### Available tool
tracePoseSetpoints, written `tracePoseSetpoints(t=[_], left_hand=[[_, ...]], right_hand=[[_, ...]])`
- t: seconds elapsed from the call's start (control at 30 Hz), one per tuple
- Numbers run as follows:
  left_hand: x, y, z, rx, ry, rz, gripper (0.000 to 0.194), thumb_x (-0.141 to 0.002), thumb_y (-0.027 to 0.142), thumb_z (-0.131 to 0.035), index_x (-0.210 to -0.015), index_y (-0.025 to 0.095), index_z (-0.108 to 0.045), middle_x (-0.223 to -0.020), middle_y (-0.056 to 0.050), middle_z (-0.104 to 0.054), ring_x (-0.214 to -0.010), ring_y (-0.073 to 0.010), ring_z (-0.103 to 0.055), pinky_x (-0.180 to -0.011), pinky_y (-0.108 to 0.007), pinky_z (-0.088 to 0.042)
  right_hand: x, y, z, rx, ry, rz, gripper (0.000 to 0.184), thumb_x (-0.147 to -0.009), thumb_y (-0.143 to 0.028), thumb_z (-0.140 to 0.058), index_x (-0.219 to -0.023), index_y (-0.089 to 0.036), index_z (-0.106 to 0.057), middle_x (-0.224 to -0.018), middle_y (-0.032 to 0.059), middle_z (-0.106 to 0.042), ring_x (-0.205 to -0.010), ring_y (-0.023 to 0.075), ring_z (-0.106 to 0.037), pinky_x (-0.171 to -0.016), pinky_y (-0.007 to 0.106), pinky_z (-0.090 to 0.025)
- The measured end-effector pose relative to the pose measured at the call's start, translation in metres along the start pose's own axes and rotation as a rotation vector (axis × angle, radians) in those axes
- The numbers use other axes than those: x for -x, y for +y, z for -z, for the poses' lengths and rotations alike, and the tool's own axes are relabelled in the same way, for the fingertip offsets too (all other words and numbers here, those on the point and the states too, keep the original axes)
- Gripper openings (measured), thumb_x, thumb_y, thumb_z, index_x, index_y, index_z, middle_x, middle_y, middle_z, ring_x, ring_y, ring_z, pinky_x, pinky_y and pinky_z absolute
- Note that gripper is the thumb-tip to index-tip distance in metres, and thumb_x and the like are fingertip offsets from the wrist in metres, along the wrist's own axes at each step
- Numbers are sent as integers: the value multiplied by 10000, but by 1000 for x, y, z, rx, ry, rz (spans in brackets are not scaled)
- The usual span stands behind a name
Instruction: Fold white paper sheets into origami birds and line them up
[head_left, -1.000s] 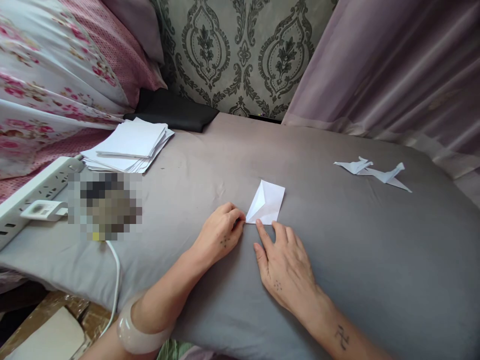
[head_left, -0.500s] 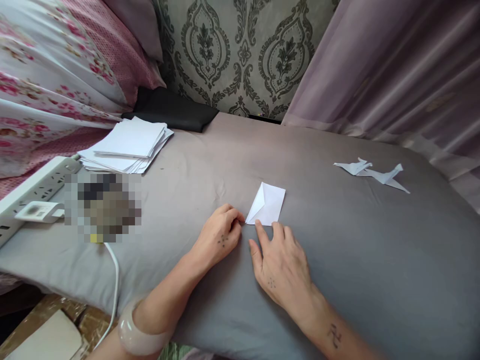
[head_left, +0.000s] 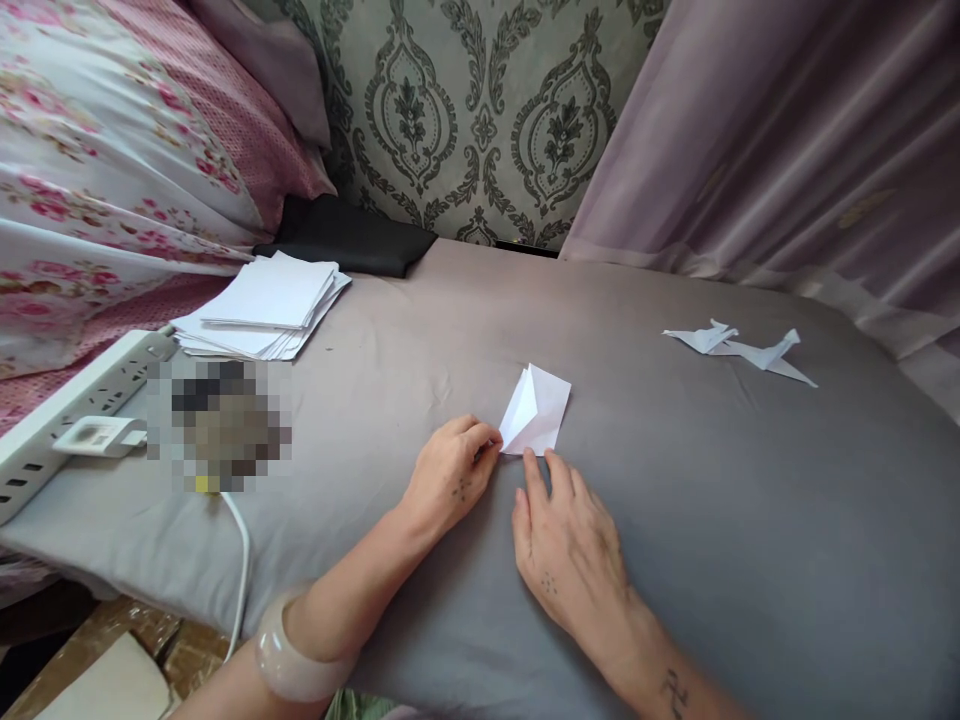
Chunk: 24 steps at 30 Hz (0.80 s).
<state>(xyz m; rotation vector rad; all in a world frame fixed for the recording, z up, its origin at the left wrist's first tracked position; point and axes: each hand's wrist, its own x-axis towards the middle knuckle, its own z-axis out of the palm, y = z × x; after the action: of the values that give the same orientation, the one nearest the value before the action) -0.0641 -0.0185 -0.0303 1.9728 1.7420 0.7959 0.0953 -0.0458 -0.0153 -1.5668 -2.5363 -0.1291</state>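
The left hand [head_left: 454, 472] holds thumb and fingertips together; the right hand [head_left: 574, 540] lies palm down, fingers extended; both forearms [head_left: 364, 585] converge forward.

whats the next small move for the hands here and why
Probably run a right-hand fingertip along the crease of the folded white paper to flatten it: its left flap looks slightly lifted, the left hand seems to pinch the near left corner, and the right hand already has fingertips at the near edge.
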Motion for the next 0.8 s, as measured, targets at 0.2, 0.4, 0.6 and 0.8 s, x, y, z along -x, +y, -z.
tracePoseSetpoints(t=[0.2,0.4,0.6,0.8], left_hand=[[-3,6,5,17,-29,30,303,-941,285,-443,-755,163,-649,-789,-45,-598,-728,-151,-570,-660,-262,-437],[-5,6,11,128,-36,144,352,-954,277,-391,-744,154,-644,-768,-42,-599,-699,-145,-576,-661,-266,-452],[0,-6,2,107,9,30,306,-864,84,-412,-1015,151,-670,-965,-86,-601,-884,-184,-588,-797,-315,-481],[3,-6,-1,77,-19,-171,360,-885,94,-416,-1076,236,-687,-1022,-79,-580,-915,-184,-562,-825,-333,-476]], right_hand=[[-4,-12,-1,58,-8,-5,471,-938,-330,-387,-1311,-82,-532,-1214,249,-548,-1027,313,-529,-823,448,-485],[-7,-13,3,49,-27,-14,457,-939,-346,-394,-1331,-154,-527,-1154,209,-564,-936,278,-548,-777,422,-490],[-10,3,6,-58,-10,-66,390,-920,-190,-391,-1284,-153,-527,-1007,131,-613,-863,233,-583,-722,356,-499],[-15,20,2,-249,172,-54,538,-828,-132,-506,-1355,-199,-420,-1259,133,-476,-1029,237,-566,-790,358,-524]])
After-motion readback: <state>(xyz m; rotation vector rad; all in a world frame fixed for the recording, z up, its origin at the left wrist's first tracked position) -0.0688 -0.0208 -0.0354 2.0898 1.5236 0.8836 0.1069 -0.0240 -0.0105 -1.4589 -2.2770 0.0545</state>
